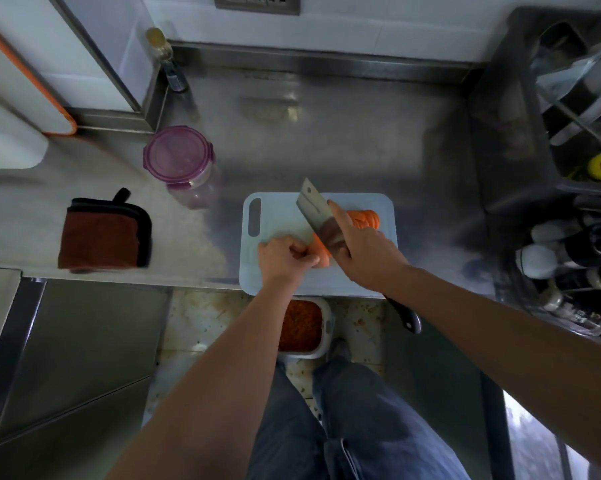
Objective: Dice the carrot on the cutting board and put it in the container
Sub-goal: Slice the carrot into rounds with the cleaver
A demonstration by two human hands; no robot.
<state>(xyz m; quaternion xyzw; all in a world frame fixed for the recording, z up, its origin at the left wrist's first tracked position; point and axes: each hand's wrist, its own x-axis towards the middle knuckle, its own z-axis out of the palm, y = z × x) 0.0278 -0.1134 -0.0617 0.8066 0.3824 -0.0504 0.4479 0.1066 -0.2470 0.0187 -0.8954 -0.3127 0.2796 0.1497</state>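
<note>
A pale blue cutting board lies at the counter's front edge. An orange carrot piece lies on it, held at its left end by the curled fingers of my left hand. My right hand grips a cleaver, index finger stretched along the blade's spine. The blade stands across the carrot. A stack of cut carrot slices sits behind my right hand. Below the counter edge, on the floor, is a white container filled with diced carrot.
A purple-lidded jar stands left of the board, and a folded brown cloth lies further left. A dark rack of bottles and utensils fills the right side. A bottle stands in the back corner.
</note>
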